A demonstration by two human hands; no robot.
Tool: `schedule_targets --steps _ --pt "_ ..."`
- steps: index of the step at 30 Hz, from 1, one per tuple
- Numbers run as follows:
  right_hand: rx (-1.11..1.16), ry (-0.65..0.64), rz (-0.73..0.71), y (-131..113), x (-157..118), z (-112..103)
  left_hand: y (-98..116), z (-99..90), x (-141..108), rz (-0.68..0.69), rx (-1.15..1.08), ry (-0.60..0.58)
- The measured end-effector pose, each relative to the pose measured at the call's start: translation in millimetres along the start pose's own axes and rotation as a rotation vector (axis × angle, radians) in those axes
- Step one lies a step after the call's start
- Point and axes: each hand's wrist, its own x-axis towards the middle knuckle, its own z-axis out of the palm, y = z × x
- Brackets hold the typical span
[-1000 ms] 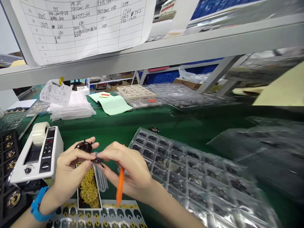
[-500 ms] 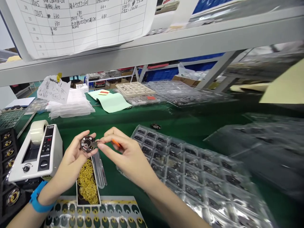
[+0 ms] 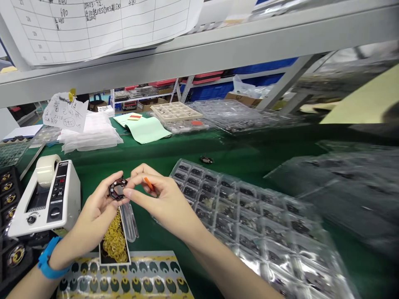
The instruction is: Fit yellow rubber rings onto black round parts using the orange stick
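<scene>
A round black part (image 3: 112,192) with silvery pads around its ring is pinched in the fingers of my left hand (image 3: 98,209). My right hand (image 3: 165,197) grips a small orange-handled tool (image 3: 149,183) and sits against the part's right side. Fingers hide most of this tool, and its tip is hard to make out. Beneath my hands, a narrow white box holds a heap of yellow rings (image 3: 114,241). A clear plastic strip (image 3: 130,224) lies beside that box. One loose black round part (image 3: 206,160) rests on the green table beyond my right hand.
The white tape dispenser (image 3: 57,199) stands at left, beside a black tray (image 3: 21,236) of round parts. A sticker sheet (image 3: 149,288) lies in front. Clear compartment trays (image 3: 212,172) fill the right. A grey shelf beam (image 3: 187,54) crosses above.
The round part has tilted in my left hand, showing its face at a flatter angle. My right hand has closed in on it, covering the tool's grey tip. The view has shifted slightly.
</scene>
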Motion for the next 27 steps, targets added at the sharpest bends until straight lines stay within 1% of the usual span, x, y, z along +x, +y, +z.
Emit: schedule_targets --steps 2,5,11,16,21,24,27 --pt "-0.017 0.011 0.009 -1 0 1 -1 -0.2 -1 0.009 0.018 -0.018" --pt "-0.051 0.014 0.009 -1 0 0 -1 -0.3 -1 0.007 0.044 -0.015" --pt "-0.069 -0.028 0.020 0 1 -1 -1 -0.9 0 0.019 0.053 -0.026" --pt "-0.091 0.034 -0.008 2 -1 2 -4 -1.2 -1 0.015 0.085 -0.045" --pt "-0.152 0.109 -0.067 7 -3 9 -6 2.3 0 0.032 0.087 -0.049" --pt "-0.171 0.140 -0.106 10 -3 13 -6 4.7 2 0.061 0.118 -0.007" --pt "-0.196 0.171 -0.146 12 -4 16 -8 6.1 3 0.088 0.188 0.090"
